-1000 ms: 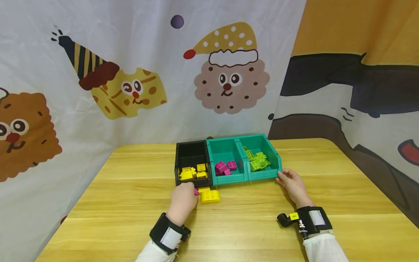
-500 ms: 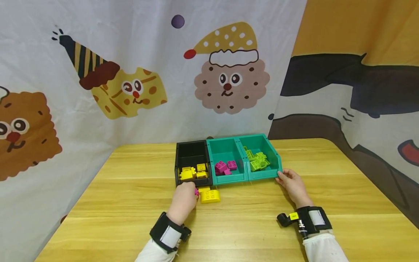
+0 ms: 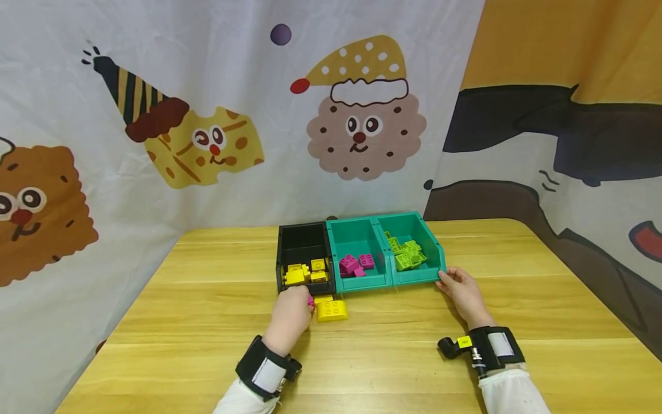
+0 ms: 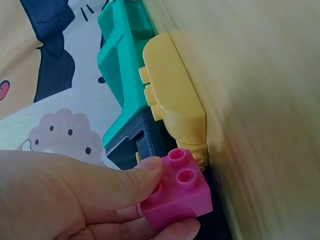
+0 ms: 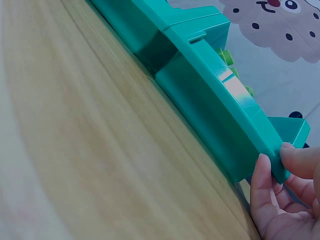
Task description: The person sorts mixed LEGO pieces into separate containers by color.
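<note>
In the left wrist view, my left hand (image 4: 95, 200) pinches a pink building brick (image 4: 182, 195) between thumb and fingers, studs showing. From the head view that hand (image 3: 289, 313) is just in front of the black bin (image 3: 305, 244), mostly covering the brick. Right beside it on the table are a rounded yellow brick (image 3: 332, 311) and a smaller yellow piece (image 3: 323, 299) behind it. My right hand (image 3: 464, 293) grips the front right corner of the right-hand teal bin (image 3: 419, 279); in the right wrist view its thumb and fingers (image 5: 261, 182) are at that corner.
Several yellow bricks (image 3: 296, 277) lie in the black bin. The middle teal bin (image 3: 357, 230) holds several pink bricks (image 3: 349, 264), and lime green bricks (image 3: 408, 255) are in the right-hand one. A printed curtain (image 3: 233, 201) hangs behind the wooden table (image 3: 383, 368).
</note>
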Available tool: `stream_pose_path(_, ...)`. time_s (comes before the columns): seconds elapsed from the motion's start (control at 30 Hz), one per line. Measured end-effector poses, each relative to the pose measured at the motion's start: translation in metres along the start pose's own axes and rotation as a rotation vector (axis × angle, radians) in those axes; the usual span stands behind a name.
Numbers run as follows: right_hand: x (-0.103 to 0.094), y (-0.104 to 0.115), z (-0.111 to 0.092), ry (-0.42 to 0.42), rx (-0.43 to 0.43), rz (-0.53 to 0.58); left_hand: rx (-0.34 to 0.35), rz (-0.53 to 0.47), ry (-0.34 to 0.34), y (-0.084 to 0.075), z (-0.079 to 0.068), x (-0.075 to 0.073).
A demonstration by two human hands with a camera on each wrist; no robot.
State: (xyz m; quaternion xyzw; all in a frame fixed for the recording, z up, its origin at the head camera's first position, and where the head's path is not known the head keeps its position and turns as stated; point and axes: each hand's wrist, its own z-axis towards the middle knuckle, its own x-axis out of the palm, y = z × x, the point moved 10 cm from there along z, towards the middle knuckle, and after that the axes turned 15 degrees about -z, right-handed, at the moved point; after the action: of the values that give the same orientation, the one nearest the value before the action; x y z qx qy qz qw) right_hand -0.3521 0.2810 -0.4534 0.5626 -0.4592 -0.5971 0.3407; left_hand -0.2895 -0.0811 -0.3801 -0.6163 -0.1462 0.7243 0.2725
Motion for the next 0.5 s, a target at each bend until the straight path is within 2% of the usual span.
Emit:
stream_pose_path(0.13,0.0,0.0,0.001,-0.004,-0.004,0.005,0.012,0.0,-0.01,-0.003,-0.001,-0.004)
stream_pose_path(0.37,0.0,-0.001,0.001,-0.003,-0.013,0.016,0.072,-0.016,-0.059,-0.01,-0.004,-0.012)
stream_pose_path(0.5,0.001,0.0,0.001,-0.003,-0.02,-0.011,0.078,-0.027,-0.062,-0.012,-0.004,-0.014)
